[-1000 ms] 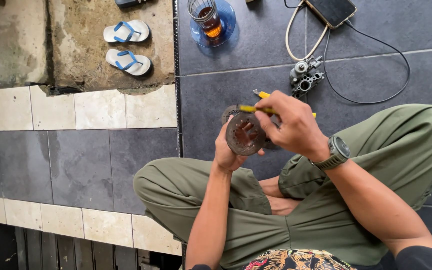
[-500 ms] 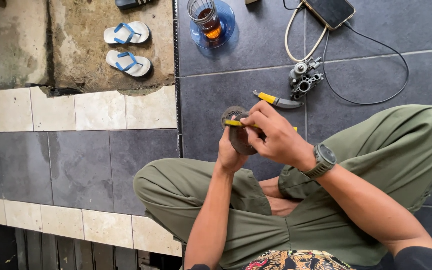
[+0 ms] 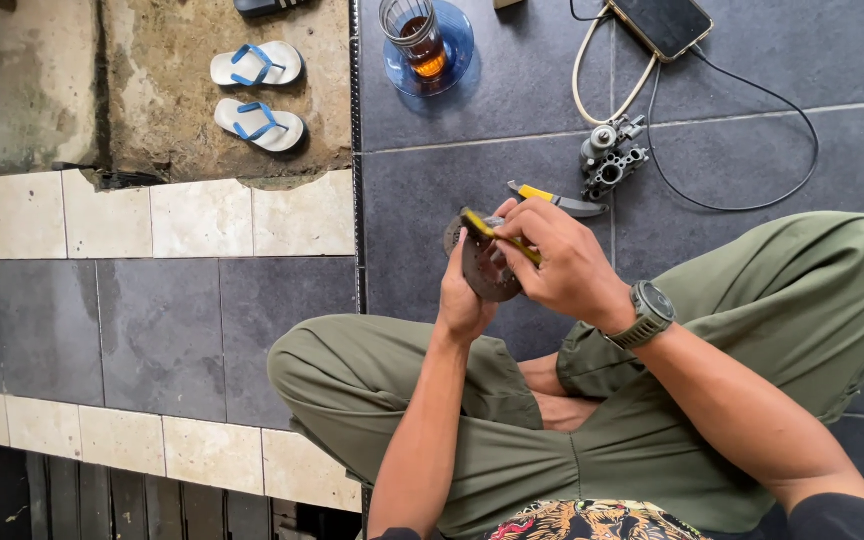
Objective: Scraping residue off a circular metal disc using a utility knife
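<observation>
My left hand (image 3: 464,300) holds a round dark metal disc part (image 3: 482,265) upright in front of me. My right hand (image 3: 557,265) grips a yellow-handled tool (image 3: 492,232) and presses it across the top of the disc. A watch sits on my right wrist. I sit cross-legged in olive trousers on dark floor tiles.
A second yellow-handled tool (image 3: 557,200) and a small metal carburettor (image 3: 612,160) lie on the tiles beyond my hands. A phone (image 3: 662,25) with cables, a glass of tea on a blue saucer (image 3: 422,40) and blue-strapped sandals (image 3: 257,95) lie further off.
My right hand took a yellow-handled tool from the floor area to the disc and shifted left over it. The disc has tilted more edge-on.
</observation>
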